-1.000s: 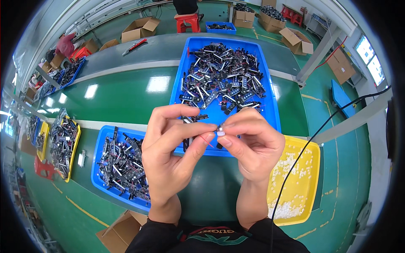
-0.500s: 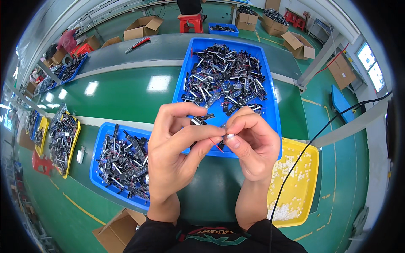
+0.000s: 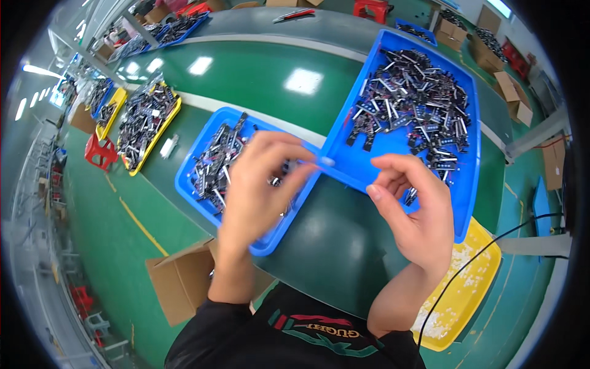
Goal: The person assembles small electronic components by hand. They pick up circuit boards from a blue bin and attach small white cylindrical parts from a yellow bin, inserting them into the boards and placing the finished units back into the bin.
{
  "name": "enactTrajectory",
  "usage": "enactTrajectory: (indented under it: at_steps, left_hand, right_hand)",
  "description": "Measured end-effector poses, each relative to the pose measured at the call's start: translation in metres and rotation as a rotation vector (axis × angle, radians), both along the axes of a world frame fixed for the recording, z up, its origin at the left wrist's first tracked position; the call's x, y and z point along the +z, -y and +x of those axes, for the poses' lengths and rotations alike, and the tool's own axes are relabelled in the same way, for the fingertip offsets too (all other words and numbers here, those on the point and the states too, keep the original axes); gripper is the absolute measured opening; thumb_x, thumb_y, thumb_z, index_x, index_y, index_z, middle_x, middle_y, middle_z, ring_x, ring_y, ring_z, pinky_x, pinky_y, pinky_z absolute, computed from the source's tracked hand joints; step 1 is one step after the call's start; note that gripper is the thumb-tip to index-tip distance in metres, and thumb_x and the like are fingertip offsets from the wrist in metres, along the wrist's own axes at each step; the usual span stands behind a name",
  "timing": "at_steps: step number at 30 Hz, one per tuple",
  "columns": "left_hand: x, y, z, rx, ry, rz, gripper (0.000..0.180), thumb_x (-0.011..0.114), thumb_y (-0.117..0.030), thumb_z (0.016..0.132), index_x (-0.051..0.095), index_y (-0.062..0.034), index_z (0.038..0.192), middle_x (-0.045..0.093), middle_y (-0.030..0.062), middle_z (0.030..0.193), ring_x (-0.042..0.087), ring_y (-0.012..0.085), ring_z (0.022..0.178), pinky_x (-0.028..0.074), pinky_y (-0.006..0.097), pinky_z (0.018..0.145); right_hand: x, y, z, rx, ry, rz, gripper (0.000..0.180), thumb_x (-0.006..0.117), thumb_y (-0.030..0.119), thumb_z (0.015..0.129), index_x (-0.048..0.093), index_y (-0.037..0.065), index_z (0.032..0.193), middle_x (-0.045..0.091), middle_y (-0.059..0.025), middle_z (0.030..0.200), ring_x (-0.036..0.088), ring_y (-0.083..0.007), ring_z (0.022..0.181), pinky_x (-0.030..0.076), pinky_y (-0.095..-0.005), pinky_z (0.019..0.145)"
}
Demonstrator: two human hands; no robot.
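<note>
Over the smaller blue tray (image 3: 261,247), my left hand (image 3: 246,197) is smeared by motion. Its thumb and index finger pinch a small part with a white end (image 3: 327,162), whose blurred shape I cannot make out fully. My right hand (image 3: 421,215) is in front of the larger blue tray (image 3: 381,144), thumb and index finger apart, with nothing visible between them. Black strip-like parts with white pieces and thin red wires (image 3: 424,104) are heaped in the larger tray. Similar black parts (image 3: 212,166) fill the smaller one, partly hidden by my left hand.
A yellow tray of small white pieces (image 3: 464,295) sits at the right, crossed by a black cable (image 3: 467,264). An open cardboard box (image 3: 178,283) stands below the table at left. Red-handled pliers (image 3: 294,15) lie at the back; another yellow tray (image 3: 177,111) is far left.
My hands have come apart: the left moved away with the small part, while the right let go and opened. The view has turned, shifting the trays toward the upper right.
</note>
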State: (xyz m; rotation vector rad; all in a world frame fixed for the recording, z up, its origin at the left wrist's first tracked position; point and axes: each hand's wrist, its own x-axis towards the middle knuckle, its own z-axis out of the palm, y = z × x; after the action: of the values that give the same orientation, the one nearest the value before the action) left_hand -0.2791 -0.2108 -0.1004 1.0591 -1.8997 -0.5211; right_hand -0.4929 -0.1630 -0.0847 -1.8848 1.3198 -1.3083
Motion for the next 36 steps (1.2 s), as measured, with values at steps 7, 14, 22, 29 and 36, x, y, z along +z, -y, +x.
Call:
enactTrajectory:
  at_steps: [7, 14, 22, 29, 36]
  left_hand:
    - [-0.027, 0.062, 0.093, 0.151, 0.475, 0.012, 0.018, 0.07, -0.005, 0.079, 0.065, -0.0034, 0.096, 0.065, 0.0111, 0.096, 0.064, 0.0274, 0.086, 0.048, 0.037, 0.077]
    - [-0.032, 0.086, 0.094, -0.226, 0.629, 0.266, 0.038, 0.062, 0.0, 0.076, 0.063, -0.0045, 0.114, 0.063, 0.0152, 0.114, 0.056, 0.0323, 0.113, 0.042, 0.04, 0.1]
    - [-0.013, 0.042, -0.034, -0.379, 0.535, 0.112, 0.02, 0.06, -0.004, 0.084, 0.066, -0.0007, 0.103, 0.065, 0.0152, 0.1, 0.062, 0.033, 0.09, 0.049, 0.04, 0.082]
    - [-0.066, 0.054, -0.151, -0.424, 0.597, 0.044, 0.027, 0.056, -0.017, 0.093, 0.059, -0.0007, 0.115, 0.067, 0.0221, 0.101, 0.063, 0.0383, 0.095, 0.049, 0.044, 0.084]
    - [-0.114, 0.079, -0.221, -0.332, 0.462, 0.355, 0.054, 0.07, -0.034, 0.082, 0.059, 0.0019, 0.12, 0.07, 0.0198, 0.098, 0.068, 0.0347, 0.09, 0.051, 0.041, 0.082]
  right_hand:
    - [-0.011, -0.026, 0.007, -0.043, -0.517, 0.211, 0.023, 0.058, 0.008, 0.086, 0.059, 0.002, 0.108, 0.062, -0.0156, 0.091, 0.06, -0.0352, 0.085, 0.048, -0.0444, 0.073]
    - [-0.03, -0.097, -0.046, -0.416, -0.673, 0.382, 0.022, 0.057, 0.002, 0.085, 0.059, 0.001, 0.107, 0.06, -0.0168, 0.088, 0.06, -0.0364, 0.081, 0.048, -0.0451, 0.07]
    - [-0.123, -0.216, -0.096, -0.97, -0.762, 0.578, 0.042, 0.062, 0.007, 0.086, 0.052, -0.003, 0.125, 0.051, -0.0204, 0.109, 0.054, -0.0398, 0.099, 0.047, -0.0455, 0.079]
    - [-0.142, -0.217, -0.092, -0.913, -0.523, 0.375, 0.022, 0.064, -0.003, 0.079, 0.062, 0.0, 0.101, 0.055, -0.0172, 0.093, 0.055, -0.0372, 0.088, 0.046, -0.0436, 0.077]
    - [-0.148, -0.221, -0.097, -0.898, -0.513, 0.23, 0.013, 0.064, -0.002, 0.078, 0.061, 0.002, 0.09, 0.054, -0.0125, 0.084, 0.055, -0.0326, 0.076, 0.047, -0.0424, 0.066]
